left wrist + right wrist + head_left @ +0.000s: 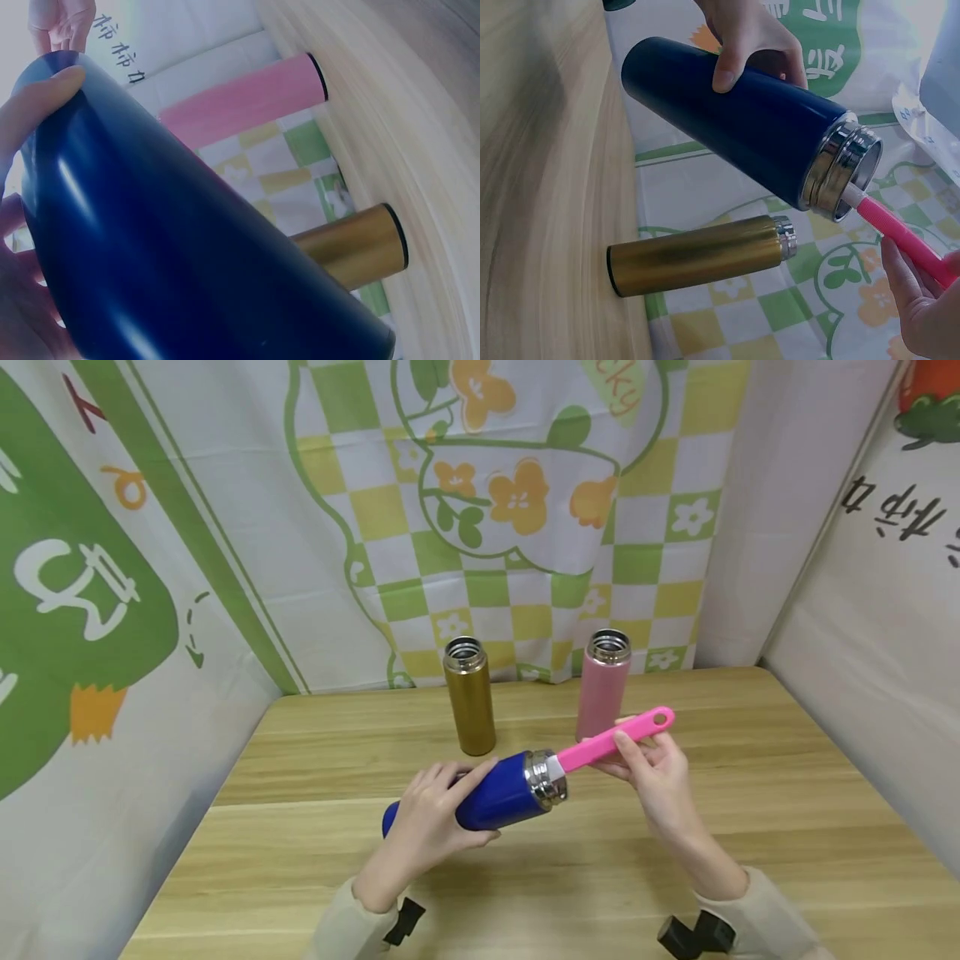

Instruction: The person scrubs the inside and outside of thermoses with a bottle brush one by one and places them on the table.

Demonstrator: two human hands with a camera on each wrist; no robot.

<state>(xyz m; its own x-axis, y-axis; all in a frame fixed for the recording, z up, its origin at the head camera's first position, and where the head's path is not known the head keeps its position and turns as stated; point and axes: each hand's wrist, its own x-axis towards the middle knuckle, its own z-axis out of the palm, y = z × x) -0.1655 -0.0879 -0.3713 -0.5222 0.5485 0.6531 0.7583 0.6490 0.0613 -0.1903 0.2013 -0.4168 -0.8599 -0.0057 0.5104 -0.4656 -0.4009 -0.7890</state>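
A blue thermos bottle (501,795) is tilted nearly on its side, its steel mouth toward the right. My left hand (431,814) grips it round the body, with the thumb (726,79) along one side in the right wrist view. In my right hand (660,772) is the pink handle (617,741) of a bottle brush, pinched between thumb and fingers. The brush's white neck (853,195) enters the bottle's mouth (866,169), and its head is hidden inside.
Behind the hands, a gold bottle (471,697) and a pink bottle (602,685) stand upright without lids on the wooden table (300,777). A patterned cloth (510,593) hangs along the table's back edge, with printed white sheets at both sides.
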